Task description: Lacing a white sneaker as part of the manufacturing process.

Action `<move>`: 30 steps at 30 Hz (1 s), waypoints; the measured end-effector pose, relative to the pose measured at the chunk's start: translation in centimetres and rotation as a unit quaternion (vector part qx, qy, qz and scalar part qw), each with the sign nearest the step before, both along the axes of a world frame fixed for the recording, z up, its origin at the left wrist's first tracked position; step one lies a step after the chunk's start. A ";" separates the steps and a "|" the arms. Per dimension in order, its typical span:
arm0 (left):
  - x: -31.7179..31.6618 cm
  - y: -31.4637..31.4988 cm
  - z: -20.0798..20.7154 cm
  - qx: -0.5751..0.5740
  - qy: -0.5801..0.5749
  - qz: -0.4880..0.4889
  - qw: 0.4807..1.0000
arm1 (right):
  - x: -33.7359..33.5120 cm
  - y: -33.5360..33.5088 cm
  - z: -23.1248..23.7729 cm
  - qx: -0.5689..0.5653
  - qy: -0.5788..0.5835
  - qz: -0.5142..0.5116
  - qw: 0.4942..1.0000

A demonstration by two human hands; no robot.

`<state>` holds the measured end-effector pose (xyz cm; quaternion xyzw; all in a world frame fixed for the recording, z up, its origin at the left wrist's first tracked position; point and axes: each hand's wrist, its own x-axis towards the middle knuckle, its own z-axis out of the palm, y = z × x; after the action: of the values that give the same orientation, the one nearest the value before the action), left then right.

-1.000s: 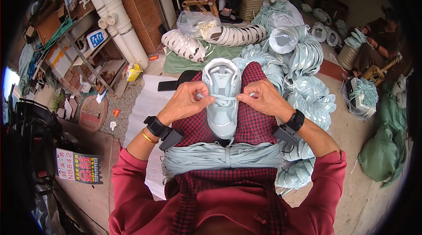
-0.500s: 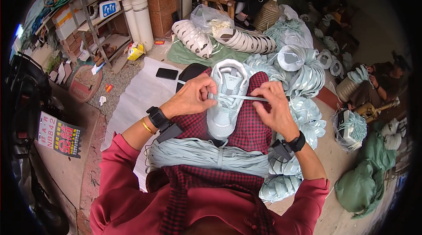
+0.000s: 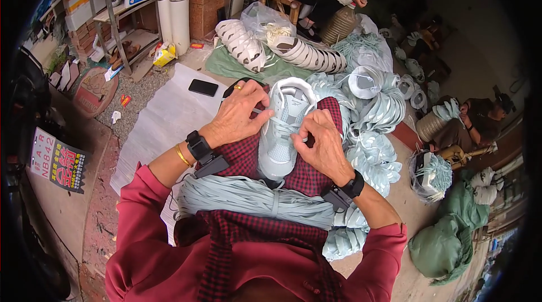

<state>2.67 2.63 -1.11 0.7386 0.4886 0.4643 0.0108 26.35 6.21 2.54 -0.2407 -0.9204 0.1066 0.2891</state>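
A pale blue and white sneaker (image 3: pixel 278 153) lies on my lap over a red-and-black checked cloth (image 3: pixel 307 180), toe toward me. A pale blue shoelace (image 3: pixel 285 125) crosses its lower eyelets. My left hand (image 3: pixel 240 111) pinches at the left eyelet edge, fingertips closed on the lace there. On the opposite edge, my right hand (image 3: pixel 324 145) has thumb and forefinger pressed together at the lace; its fingers partly hide the eyelets. Across my lap, nearer to me, rests a thick bundle of pale blue laces (image 3: pixel 254 203).
A phone (image 3: pixel 203 87) lies on a white sheet (image 3: pixel 164 115) at left. Stacked pale blue shoe uppers (image 3: pixel 375 149) crowd my right side. White-and-brown uppers (image 3: pixel 307 54) lie on green cloth ahead. A green sack (image 3: pixel 443 245) sits far right. Other people sit working beyond.
My right hand has come inward from the right, where it held the lace stretched out, to the sneaker's right eyelets. My left hand has shifted slightly up along the left edge.
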 end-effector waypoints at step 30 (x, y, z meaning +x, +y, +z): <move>3.0 -1.6 0.0 -0.038 -0.021 0.046 0.998 | -1.4 1.4 1.0 -0.189 0.044 0.029 0.981</move>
<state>5.64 1.07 -1.12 0.7049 0.5389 0.4604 0.0280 24.94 7.59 3.57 -0.2594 -0.8766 0.2971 0.2758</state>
